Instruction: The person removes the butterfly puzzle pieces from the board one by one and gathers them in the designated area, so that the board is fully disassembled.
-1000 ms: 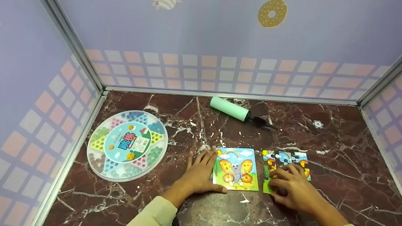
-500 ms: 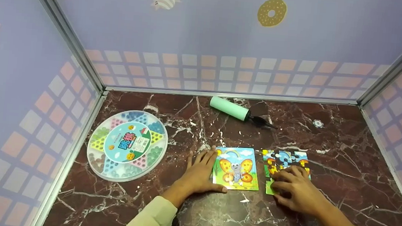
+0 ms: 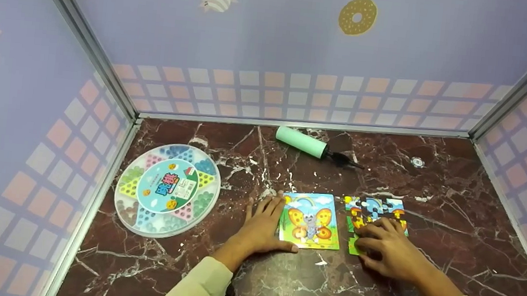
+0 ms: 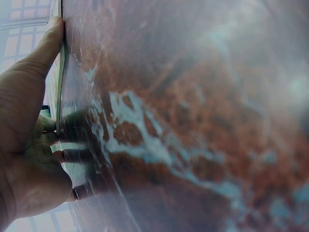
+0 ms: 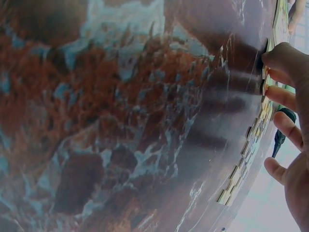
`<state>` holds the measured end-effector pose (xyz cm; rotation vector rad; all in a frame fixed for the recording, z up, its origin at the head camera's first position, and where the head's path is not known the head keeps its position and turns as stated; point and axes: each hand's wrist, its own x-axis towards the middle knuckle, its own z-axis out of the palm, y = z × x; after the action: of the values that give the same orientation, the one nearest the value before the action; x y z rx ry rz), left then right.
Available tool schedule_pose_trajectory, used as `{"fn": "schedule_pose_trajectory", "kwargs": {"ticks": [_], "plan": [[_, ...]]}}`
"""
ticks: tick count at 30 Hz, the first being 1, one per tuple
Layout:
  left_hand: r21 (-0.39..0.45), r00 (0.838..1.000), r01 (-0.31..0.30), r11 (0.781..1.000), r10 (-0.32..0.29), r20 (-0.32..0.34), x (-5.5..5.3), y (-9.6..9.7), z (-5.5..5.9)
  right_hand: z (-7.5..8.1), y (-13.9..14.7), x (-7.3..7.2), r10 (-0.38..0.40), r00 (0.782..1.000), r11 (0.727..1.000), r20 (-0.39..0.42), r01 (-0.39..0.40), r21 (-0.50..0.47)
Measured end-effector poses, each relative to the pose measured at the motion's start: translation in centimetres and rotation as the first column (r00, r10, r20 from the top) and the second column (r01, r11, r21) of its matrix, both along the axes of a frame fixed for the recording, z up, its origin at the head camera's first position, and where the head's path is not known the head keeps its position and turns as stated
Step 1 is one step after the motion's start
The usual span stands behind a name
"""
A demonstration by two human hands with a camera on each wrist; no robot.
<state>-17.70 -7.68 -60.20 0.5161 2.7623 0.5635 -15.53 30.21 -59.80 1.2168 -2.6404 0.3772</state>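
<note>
My left hand (image 3: 260,230) rests at the left side of a square butterfly picture board (image 3: 309,220), its fingers straight and the thumb along the lower edge. In the left wrist view the thumb (image 4: 46,46) lies against the board's thin edge. To the right, several jigsaw puzzle pieces (image 3: 376,206) lie in rough rows with dark gaps between them. My right hand (image 3: 387,247) bends over their lower part, thumb and forefinger at a green puzzle piece (image 3: 353,246) in the near left corner. The hand hides the pieces beneath it.
At the left lies a round Chinese checkers set (image 3: 167,191) with coloured marbles under a clear cover. A mint green hand pump (image 3: 301,142) with a black nozzle lies behind the board. A small round chip (image 3: 417,162) is at the back right. Patterned walls enclose the marble-look tabletop (image 3: 298,291).
The right hand has shifted slightly right and toward the body, and the green corner piece has moved with it. The left hand and the picture board have stayed put.
</note>
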Motion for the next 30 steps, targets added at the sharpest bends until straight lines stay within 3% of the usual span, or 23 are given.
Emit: {"fn": "schedule_pose_trajectory", "kwargs": {"ticks": [19, 30], "plan": [[0.010, 1.000, 0.011, 1.000, -0.011, -0.025, 0.0, -0.1, -0.2, 0.3, -0.4, -0.2, -0.004, 0.999, 1.000, 0.053, 0.004, -0.004], [0.005, 1.000, 0.005, 1.000, -0.005, -0.030, 0.1, -0.1, -0.3, 0.7, -1.4, -0.4, -0.062, 0.995, 0.998, 0.077, 0.060, 0.023]]}}
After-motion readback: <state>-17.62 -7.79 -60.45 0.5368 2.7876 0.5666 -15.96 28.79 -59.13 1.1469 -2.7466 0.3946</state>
